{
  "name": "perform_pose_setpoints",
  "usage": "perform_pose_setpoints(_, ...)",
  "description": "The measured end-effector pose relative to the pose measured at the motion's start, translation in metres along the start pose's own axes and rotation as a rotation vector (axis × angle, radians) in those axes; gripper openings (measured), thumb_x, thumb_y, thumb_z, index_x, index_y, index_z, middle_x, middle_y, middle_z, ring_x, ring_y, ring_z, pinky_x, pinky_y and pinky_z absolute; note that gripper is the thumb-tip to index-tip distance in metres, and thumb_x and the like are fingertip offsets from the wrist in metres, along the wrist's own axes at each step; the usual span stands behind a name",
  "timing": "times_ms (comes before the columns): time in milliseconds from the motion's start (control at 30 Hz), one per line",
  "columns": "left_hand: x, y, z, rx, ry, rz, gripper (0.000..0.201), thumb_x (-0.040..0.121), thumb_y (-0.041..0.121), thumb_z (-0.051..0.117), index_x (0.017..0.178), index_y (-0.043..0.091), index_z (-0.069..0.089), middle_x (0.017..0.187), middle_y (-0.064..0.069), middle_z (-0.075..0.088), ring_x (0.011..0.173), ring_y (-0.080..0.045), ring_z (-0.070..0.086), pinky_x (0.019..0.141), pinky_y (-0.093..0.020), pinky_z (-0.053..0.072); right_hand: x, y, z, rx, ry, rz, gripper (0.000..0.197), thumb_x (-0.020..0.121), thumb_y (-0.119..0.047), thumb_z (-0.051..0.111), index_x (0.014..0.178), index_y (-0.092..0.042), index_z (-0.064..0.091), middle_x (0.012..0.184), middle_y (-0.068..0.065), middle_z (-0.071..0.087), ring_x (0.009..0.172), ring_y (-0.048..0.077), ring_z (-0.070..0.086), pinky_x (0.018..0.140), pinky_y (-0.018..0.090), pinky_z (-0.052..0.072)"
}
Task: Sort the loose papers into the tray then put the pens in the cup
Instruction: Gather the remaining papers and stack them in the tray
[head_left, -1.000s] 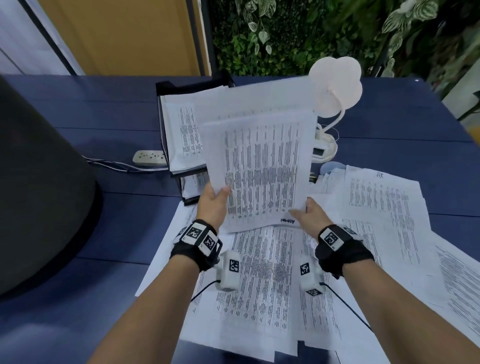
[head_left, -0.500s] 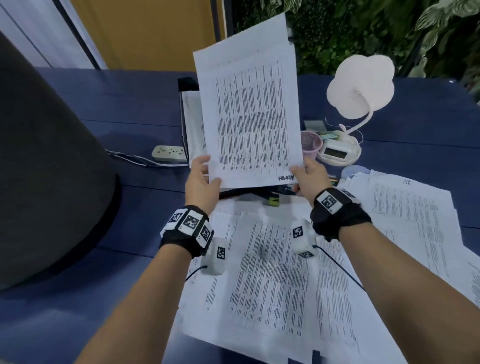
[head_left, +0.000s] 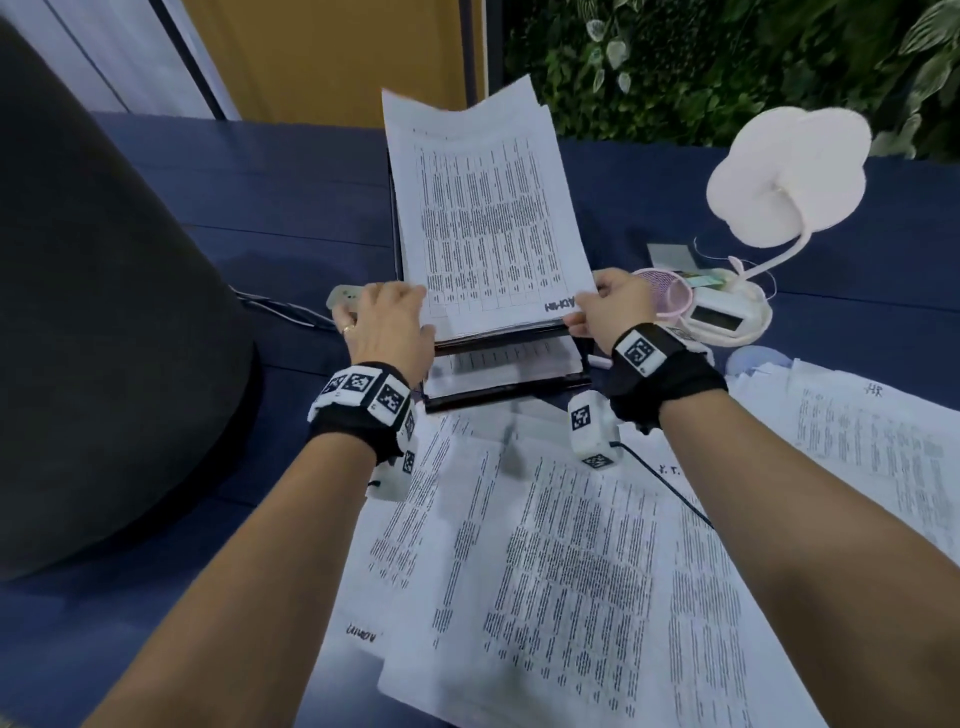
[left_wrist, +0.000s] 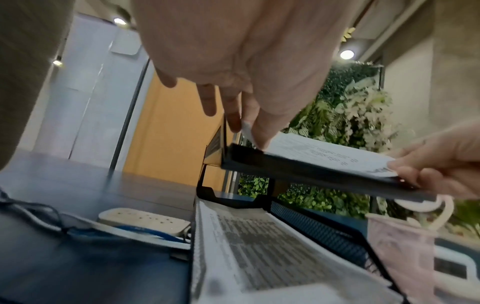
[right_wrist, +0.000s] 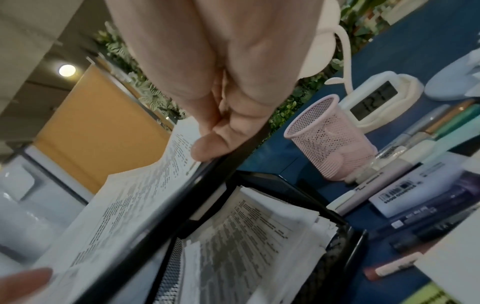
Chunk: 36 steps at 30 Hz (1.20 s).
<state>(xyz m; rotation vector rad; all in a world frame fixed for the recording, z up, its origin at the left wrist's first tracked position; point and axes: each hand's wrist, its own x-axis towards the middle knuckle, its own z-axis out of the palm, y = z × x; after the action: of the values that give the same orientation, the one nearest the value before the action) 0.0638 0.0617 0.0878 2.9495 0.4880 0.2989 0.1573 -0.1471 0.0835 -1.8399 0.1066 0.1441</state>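
Your left grip and right grip pinch the near corners of the sheaf. Its long axis runs away from you, along the tray.

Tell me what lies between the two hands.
The sheaf of printed papers, its near edge on the black tray; the left hand and right hand hold its corners. The head view shows it.
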Motion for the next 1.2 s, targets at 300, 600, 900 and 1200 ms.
perform_pose_setpoints(300, 0.0, -0.001, 0.02, 0.113, -0.038, 0.059, 0.036, 0.099, 0.027, 0.033, 0.127, 0.022, 0.055, 0.141, 0.004, 0.045, 0.146, -0.029, 0.011, 0.109, -0.063, -0.01, 0.013, 0.0, 0.005, -0.544, 0.068, -0.083, 0.037, 0.084, -0.005, 0.051, 0.118, -0.011, 0.062, 0.118, 0.011, 0.063, 0.11, 0.029, 0.058, 0.089, 0.03, 0.045)
perform_pose_setpoints(600, -0.007, 0.005, 0.024, 0.007, -0.06, -0.005, 0.042, 0.1, 0.038, 0.03, 0.131, 0.019, 0.049, 0.142, 0.002, 0.045, 0.143, -0.025, 0.018, 0.111, -0.061, -0.004, 0.0, 0.0, -0.009, -0.72, -0.022, -0.167, 0.029, 0.093, -0.026, 0.046, 0.117, -0.022, 0.063, 0.116, 0.008, 0.066, 0.107, 0.031, 0.059, 0.086, 0.032, 0.045)
perform_pose_setpoints(900, -0.069, 0.017, 0.056, -0.092, -0.008, 0.003, 0.062, 0.093, 0.033, 0.049, 0.149, 0.022, 0.025, 0.158, -0.002, 0.017, 0.146, -0.028, 0.008, 0.113, -0.057, -0.001, -0.054, 0.055, -0.042, -0.517, 0.071, -0.086, 0.028, 0.093, -0.019, 0.049, 0.12, -0.015, 0.054, 0.106, 0.018, 0.065, 0.1, 0.035, 0.06, 0.075, 0.029, 0.04)
perform_pose_setpoints(1200, -0.125, 0.04, 0.083, -0.122, -0.282, 0.125, 0.059, 0.094, 0.028, 0.05, 0.148, 0.021, 0.025, 0.158, -0.006, 0.014, 0.145, -0.024, 0.012, 0.116, -0.045, 0.008, -0.095, 0.137, -0.082, -0.683, -0.083, 0.255, 0.035, 0.094, -0.019, 0.048, 0.128, -0.013, 0.052, 0.126, 0.014, 0.058, 0.113, 0.031, 0.055, 0.088, 0.03, 0.045)
